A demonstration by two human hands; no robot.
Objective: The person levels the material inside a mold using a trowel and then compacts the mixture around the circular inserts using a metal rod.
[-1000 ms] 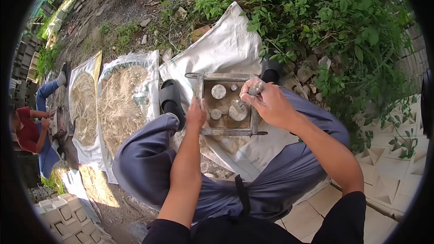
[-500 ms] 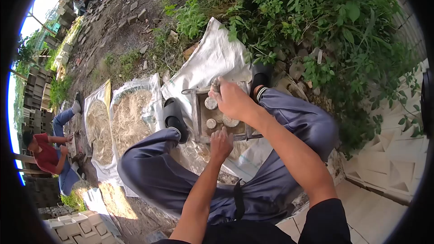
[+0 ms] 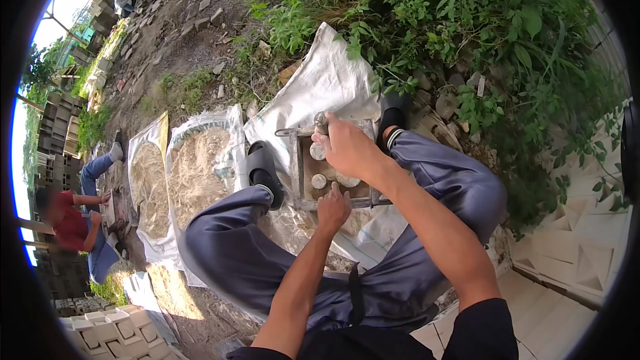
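Observation:
A wooden box frame [image 3: 298, 168] lies on the ground between my feet, with several pale round discs inside. One small round disc [image 3: 319, 181] lies near the frame's near left corner, and another disc [image 3: 318, 152] is farther back. My right hand [image 3: 350, 150] is closed round a short grey cylindrical tool [image 3: 321, 121], held upright over the frame's far part; its lower end is partly hidden. At the near edge of the frame is my left hand [image 3: 333, 211], its fingers stretched towards the discs and holding nothing visible.
Two open sacks of pale powdery material [image 3: 200, 167] lie to the left. A white woven sack [image 3: 327, 93] spreads beyond the frame. Leafy plants [image 3: 480, 33] grow at the upper right, beside patterned pale tiles [image 3: 567, 240]. A person in red [image 3: 70, 223] sits at far left.
The whole view has shifted slightly to the right. My right hand still grips the grey tool above the frame, and my left hand stays at the near edge.

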